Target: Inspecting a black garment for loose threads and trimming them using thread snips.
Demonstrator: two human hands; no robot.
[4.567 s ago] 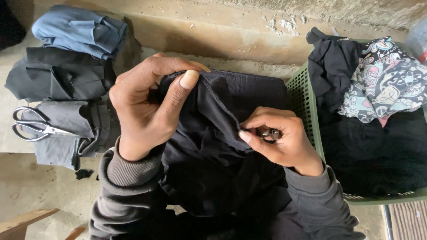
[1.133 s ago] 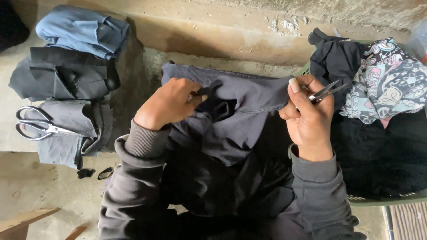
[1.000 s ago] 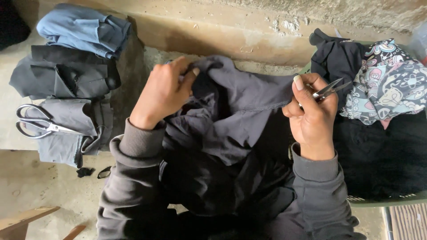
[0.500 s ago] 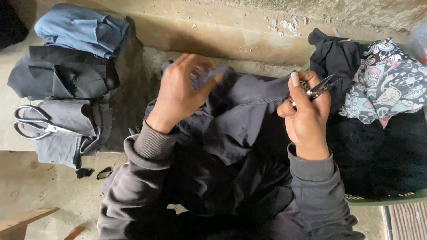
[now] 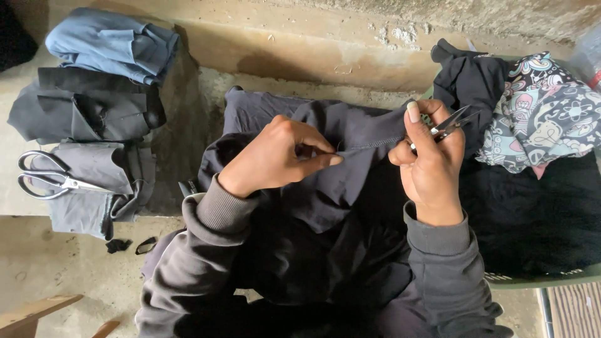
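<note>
At the bottom of the frame, two grey-sleeved forearms come up from the lower edge over one dark garment point(image 5: 325, 206) that lies across the person's lap and spreads toward the middle of the frame. The left hand point(image 5: 275, 156), just left of centre, is narrowly closed, thumb and forefinger pinching a seam of the garment. The right hand point(image 5: 432, 163), right of centre, is closed round one small pair of thread snips point(image 5: 452, 122), whose metal tips point to the upper right, and its raised thumb presses the same fold of cloth.

In the lower left corner two pieces of pale wood point(image 5: 37, 313) show at the frame's edge, and two small dark scraps point(image 5: 131, 245) lie on the floor a little above them.

At the left edge, one large pair of scissors point(image 5: 50, 178) with black handles rests on a folded grey garment point(image 5: 100, 188). Beyond it, toward the upper left, one folded black garment point(image 5: 87, 112) lies on the concrete ledge point(image 5: 300, 44), and farthest back is one folded blue garment point(image 5: 113, 40): three folded pieces in a row.

On the right, one green basket point(image 5: 538, 278) holds black clothing point(image 5: 532, 213), with one patterned cloth point(image 5: 544, 112) lying on top at the upper right.
</note>
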